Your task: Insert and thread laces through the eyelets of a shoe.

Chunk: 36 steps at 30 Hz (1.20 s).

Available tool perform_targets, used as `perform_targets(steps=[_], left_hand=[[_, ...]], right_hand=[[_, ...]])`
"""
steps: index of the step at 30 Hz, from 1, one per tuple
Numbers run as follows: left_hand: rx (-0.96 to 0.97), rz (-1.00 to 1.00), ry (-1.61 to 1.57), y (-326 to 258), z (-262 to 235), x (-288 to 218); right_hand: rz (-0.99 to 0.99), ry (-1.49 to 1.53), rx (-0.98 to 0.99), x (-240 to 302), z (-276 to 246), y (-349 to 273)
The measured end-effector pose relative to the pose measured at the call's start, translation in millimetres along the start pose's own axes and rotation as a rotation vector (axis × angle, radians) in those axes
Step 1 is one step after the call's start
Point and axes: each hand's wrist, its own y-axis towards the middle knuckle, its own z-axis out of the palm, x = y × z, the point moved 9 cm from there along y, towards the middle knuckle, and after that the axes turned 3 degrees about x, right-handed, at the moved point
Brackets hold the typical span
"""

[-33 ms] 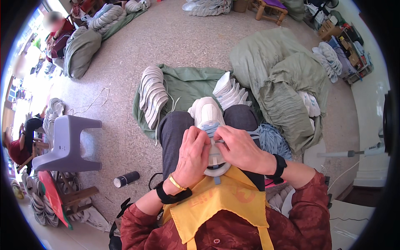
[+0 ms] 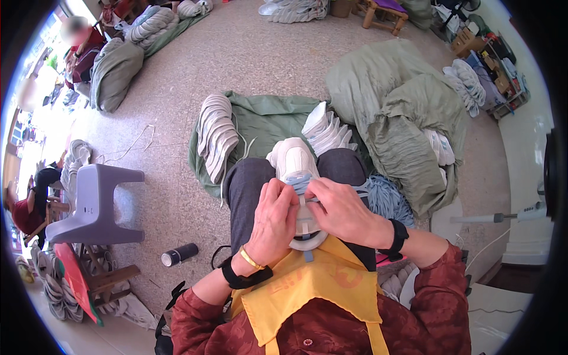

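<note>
A white shoe [image 2: 294, 158] lies along my lap between my knees, its toe pointing away from me and its heel opening against my yellow apron [image 2: 313, 290]. Light blue lace [image 2: 300, 180] crosses its front below the toe. My left hand [image 2: 273, 216] comes over the shoe from the left, thumb and fingers closed in a pinch at the lacing. From the right, my right hand [image 2: 338, 207] pinches there too, its fingertips close to the left ones. The short piece of lace between the fingertips is mostly hidden by them. A bundle of blue laces [image 2: 387, 201] hangs beside my right thigh.
Nested white shoe uppers [image 2: 216, 133] and another stack [image 2: 325, 131] rest on a green cloth [image 2: 266, 109] ahead. A large green sack [image 2: 408, 112] bulges at right. Left are a grey plastic stool [image 2: 97, 204] and a dark bottle [image 2: 180, 254]. Other people sit at far left.
</note>
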Motion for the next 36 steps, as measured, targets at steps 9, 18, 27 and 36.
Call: perform_targets(steps=[9, 18, 27, 36], left_hand=[[0.084, 0.169, 0.140, 7.0, 5.4, -20.0], [0.158, 0.176, 0.203, 11.6, 10.1, -22.4], [0.294, 0.102, 0.191, 16.3, 0.5, -6.9], [0.327, 0.086, 0.242, 14.3, 5.1, -20.9]], right_hand=[[0.020, -0.090, -0.041, -2.5, -2.6, -5.3], [0.068, -0.062, -0.069, -14.1, 7.6, -6.8], [0.000, -0.065, -0.119, -14.2, 9.3, -9.3], [-0.032, 0.072, -0.228, -15.1, 7.3, -9.5]])
